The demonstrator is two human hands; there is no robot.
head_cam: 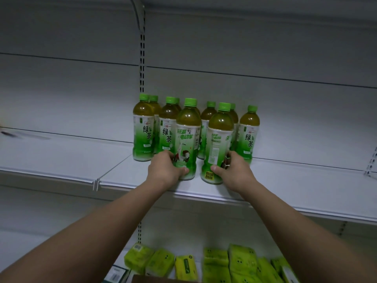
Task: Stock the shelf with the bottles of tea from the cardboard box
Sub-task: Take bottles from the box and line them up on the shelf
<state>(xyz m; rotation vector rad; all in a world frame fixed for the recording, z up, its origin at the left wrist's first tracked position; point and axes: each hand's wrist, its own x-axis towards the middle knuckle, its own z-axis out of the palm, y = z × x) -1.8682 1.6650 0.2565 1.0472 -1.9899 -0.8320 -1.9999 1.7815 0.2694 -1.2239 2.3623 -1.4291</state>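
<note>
At 6 o'clock, the box point(155, 279) edge barely showed, with green packets point(234, 262) on the lower shelf just beyond. Above, both arms reached to the shelf point(295, 180). The left hand point(166, 169) was clamped low on one bottle point(187, 137), and the right hand point(234, 172) was clamped low on another point(218, 144), both standing at the front. At 12 o'clock behind them stood the stocked bottles point(248, 133), close together. The placing step seemed in hand; next, each probably needed sliding back against the rows, labels turned forward, then releasing.
</note>
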